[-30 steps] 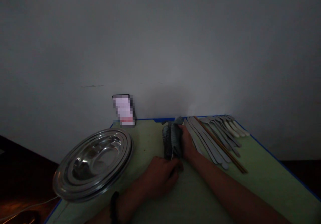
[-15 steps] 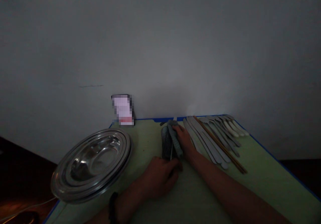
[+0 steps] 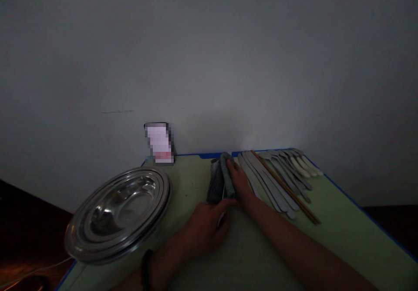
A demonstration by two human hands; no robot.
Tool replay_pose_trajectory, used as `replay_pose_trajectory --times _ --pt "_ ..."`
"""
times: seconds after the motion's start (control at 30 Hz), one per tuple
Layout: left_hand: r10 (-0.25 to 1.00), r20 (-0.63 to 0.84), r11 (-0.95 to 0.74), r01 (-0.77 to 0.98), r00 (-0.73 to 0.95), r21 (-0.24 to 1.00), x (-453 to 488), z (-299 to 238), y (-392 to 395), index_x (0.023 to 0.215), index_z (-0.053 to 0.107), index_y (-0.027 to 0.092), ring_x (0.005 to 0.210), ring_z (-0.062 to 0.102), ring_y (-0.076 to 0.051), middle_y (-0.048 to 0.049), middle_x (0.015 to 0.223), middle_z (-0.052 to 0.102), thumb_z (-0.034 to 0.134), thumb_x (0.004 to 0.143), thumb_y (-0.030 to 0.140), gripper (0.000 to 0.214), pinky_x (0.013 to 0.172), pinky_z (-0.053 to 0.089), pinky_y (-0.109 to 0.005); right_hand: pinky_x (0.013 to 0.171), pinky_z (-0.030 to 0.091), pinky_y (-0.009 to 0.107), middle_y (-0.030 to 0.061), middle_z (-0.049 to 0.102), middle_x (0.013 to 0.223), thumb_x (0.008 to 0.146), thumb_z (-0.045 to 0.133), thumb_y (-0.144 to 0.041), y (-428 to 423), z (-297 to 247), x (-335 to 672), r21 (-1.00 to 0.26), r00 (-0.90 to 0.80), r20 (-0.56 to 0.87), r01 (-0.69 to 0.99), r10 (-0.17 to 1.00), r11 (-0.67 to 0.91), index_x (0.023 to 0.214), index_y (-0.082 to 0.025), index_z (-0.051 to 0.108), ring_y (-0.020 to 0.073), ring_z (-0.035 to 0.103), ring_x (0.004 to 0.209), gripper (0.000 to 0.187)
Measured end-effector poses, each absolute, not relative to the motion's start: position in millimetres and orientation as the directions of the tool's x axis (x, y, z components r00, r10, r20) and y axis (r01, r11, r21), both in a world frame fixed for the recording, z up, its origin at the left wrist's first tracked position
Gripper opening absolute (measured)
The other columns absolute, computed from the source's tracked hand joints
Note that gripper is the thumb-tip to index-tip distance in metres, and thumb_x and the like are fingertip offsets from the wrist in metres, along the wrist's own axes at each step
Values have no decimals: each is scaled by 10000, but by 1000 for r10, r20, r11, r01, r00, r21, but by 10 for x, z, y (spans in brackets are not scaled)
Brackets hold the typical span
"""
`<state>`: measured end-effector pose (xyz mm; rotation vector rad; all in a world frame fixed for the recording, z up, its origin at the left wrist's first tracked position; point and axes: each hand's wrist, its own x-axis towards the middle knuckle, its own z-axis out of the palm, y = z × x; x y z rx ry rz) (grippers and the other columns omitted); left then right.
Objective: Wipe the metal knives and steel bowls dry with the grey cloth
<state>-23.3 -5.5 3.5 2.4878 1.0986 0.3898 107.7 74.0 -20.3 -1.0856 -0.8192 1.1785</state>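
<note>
My right hand (image 3: 240,183) grips a folded grey cloth (image 3: 218,178) wrapped round a thin metal utensil on the green mat (image 3: 342,234). My left hand (image 3: 209,225) is closed on the near end of that utensil (image 3: 223,200), just below the cloth. A black band circles my left wrist. What kind of utensil it is stays hidden by the cloth and my fingers.
A stack of shiny steel plates (image 3: 119,210) sits at the mat's left edge, overhanging it. A row of several metal utensils (image 3: 274,182) with a wooden chopstick (image 3: 287,188) lies to the right. A small blurred card (image 3: 159,143) leans on the grey wall.
My right hand has slid the cloth a little farther away along the utensil. My left hand has stayed closed on the near end.
</note>
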Motion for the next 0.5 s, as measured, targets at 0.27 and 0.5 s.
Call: replay_pose_trajectory --times 0.27,0.5 --pt "852 58 -483 739 520 471 -190 -11 -106 1340 286 180 683 625 -211 -60 809 654 378 885 243 469 605 432 -309 804 473 354 49 701 885 731 521 -528 795 -236 1050 -868 219 -157 -495 963 -29 892 -219 633 233 620 942 366" --pt "894 96 -408 706 438 579 -159 -57 -79 1162 346 175 623 606 -188 -19 712 628 400 848 211 320 587 410 -298 766 490 328 34 705 736 692 577 -459 805 -210 1029 -799 76 -155 -595 985 -80 780 -193 660 226 637 885 293"
